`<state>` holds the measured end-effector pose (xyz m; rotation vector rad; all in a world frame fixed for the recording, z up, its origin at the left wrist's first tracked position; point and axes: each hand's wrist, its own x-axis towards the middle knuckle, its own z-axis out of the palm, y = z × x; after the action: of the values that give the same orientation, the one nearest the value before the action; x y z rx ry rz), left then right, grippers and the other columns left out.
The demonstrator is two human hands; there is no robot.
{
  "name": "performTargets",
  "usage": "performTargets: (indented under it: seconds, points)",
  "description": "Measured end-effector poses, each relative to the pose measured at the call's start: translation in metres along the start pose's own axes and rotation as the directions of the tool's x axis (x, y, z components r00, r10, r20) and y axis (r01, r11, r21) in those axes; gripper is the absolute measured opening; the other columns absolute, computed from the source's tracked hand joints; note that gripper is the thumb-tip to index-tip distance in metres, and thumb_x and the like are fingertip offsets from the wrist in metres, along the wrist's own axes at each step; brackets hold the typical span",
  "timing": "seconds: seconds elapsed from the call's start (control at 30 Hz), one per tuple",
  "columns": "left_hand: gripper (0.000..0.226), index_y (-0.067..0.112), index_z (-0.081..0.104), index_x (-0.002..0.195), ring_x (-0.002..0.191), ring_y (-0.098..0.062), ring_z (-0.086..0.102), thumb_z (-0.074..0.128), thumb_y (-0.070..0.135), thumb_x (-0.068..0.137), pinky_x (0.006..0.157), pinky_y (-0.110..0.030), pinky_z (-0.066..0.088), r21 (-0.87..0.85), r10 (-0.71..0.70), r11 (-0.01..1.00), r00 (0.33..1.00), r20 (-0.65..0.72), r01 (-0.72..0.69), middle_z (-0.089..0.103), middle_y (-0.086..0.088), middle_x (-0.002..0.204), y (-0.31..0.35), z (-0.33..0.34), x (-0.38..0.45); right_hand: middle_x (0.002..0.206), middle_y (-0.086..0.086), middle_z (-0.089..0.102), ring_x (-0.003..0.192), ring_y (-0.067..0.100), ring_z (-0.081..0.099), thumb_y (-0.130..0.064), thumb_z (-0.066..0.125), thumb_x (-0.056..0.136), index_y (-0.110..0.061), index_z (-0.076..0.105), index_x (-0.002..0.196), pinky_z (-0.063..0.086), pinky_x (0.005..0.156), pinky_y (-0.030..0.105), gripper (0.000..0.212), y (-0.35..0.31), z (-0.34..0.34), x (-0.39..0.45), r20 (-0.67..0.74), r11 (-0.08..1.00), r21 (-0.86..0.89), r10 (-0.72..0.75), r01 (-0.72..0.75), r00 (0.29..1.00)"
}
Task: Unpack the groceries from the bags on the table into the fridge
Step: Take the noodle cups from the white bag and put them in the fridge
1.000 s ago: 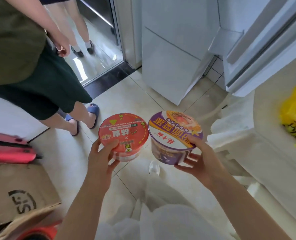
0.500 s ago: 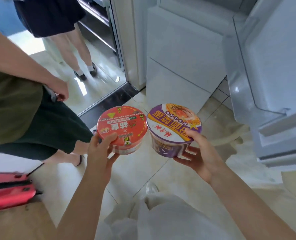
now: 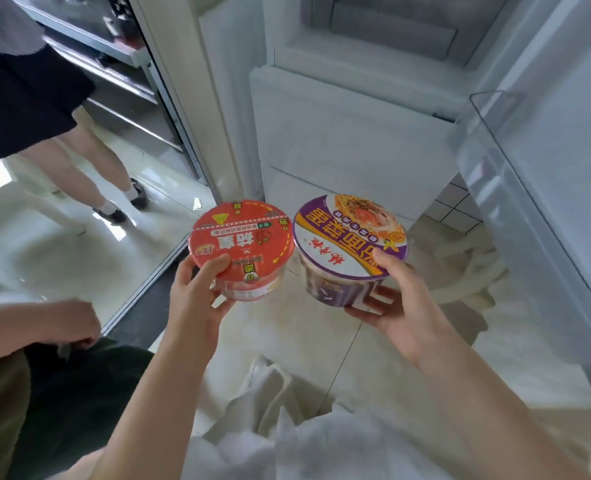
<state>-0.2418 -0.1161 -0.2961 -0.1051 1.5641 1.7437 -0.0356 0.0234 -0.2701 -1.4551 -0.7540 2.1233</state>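
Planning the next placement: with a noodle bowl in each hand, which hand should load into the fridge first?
Probably right. The right hand holds the purple bowl nearer the open fridge door's shelf; the left hand with the red bowl is farther over.

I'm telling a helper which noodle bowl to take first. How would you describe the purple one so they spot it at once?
Facing the open white fridge, two instant noodle bowls are held side by side. The purple noodle bowl sits in the right hand; its neighbour, the red noodle bowl, is in the left hand.
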Motion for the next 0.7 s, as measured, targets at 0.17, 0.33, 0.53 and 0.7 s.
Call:
performTargets:
  seconds: [0.17,0.33,0.53,0.7]
  points:
    - [0.033,0.028,0.061,0.111,0.102,-0.021,0.066,0.070,0.016,0.081,0.081,-0.036,0.052,0.043,0.032,0.998,0.991,0.131,-0.038,0.072,0.002,0.103,0.059,0.016,0.063,0.110,0.011,0.064,0.094,0.028,0.062,-0.038,0.079,0.064,-0.019,0.054,0.123,0.056,0.082,0.049,0.066,-0.020,0.051,0.020,-0.018,0.993,0.085,-0.083,0.084,0.996]
    - [0.023,0.023,0.057,0.110,0.082,-0.013,0.069,0.062,0.015,0.089,0.075,-0.031,0.052,0.033,0.088,0.995,0.967,0.240,-0.099,0.073,0.010,0.080,0.116,0.056,0.101,0.112,0.015,0.062,0.094,0.030,0.063,-0.041,0.076,0.063,-0.017,0.055,0.124,0.058,0.074,0.047,0.069,-0.060,0.092,0.036,-0.042,0.970,0.176,-0.161,0.166,0.986]
    - [0.044,0.023,0.060,0.115,0.083,-0.017,0.070,0.074,0.025,0.074,0.077,-0.033,0.052,0.021,0.175,0.980,0.914,0.366,-0.196,0.073,0.005,0.089,0.184,0.120,0.131,0.121,0.019,0.061,0.104,0.035,0.063,-0.044,0.076,0.061,-0.016,0.054,0.126,0.057,0.080,0.051,0.074,-0.132,0.122,0.049,-0.061,0.929,0.210,-0.298,0.304,0.953]
    - [0.059,0.024,0.060,0.120,0.094,-0.019,0.068,0.081,0.033,0.065,0.079,-0.034,0.051,-0.022,0.255,0.961,0.859,0.444,-0.274,0.070,0.001,0.103,0.237,0.183,0.147,0.117,0.014,0.064,0.100,0.030,0.065,-0.044,0.074,0.059,-0.019,0.055,0.123,0.055,0.084,0.053,0.071,-0.202,0.142,0.055,-0.111,0.873,0.195,-0.433,0.447,0.894]
